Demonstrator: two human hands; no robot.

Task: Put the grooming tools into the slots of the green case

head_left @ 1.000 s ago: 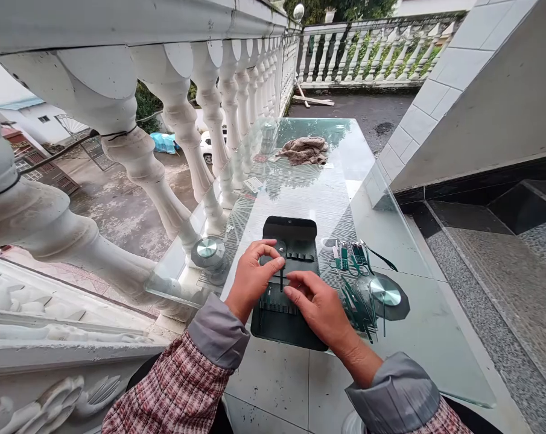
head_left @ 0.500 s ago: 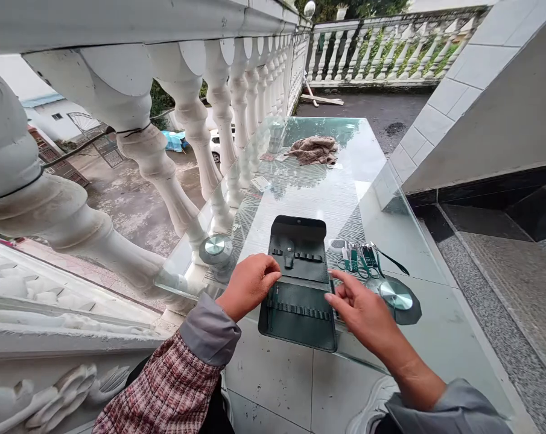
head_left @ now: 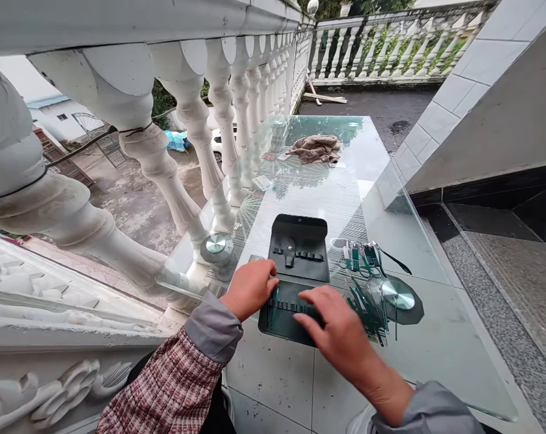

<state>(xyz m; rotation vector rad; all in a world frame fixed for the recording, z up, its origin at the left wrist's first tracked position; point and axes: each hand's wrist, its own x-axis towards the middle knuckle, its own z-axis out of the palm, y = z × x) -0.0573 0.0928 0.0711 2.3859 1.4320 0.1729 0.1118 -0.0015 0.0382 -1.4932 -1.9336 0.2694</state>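
Note:
A black folding manicure case lies opened out on a glass table, with rows of elastic loops on both panels. My left hand is closed at its left edge, thumb and fingers pinched there; the fingertips are partly hidden. Beside that thumb, a slim green-handled tool sits in the leftmost part of the lower loop row. Over the right half of the lower panel hovers my right hand, thumb and fingers apart with nothing visible between them. Several thin green manicure tools lie in a pile right of the case.
Nail clippers, small scissors and other tools lie beyond the pile. A crumpled brown cloth rests at the glass table's far end. Round metal discs show at the table's supports. A white balustrade runs along the left.
My right hand has moved left from the case's right edge to over its lower panel. The pile of thin tools it covered now shows. My left hand has barely shifted.

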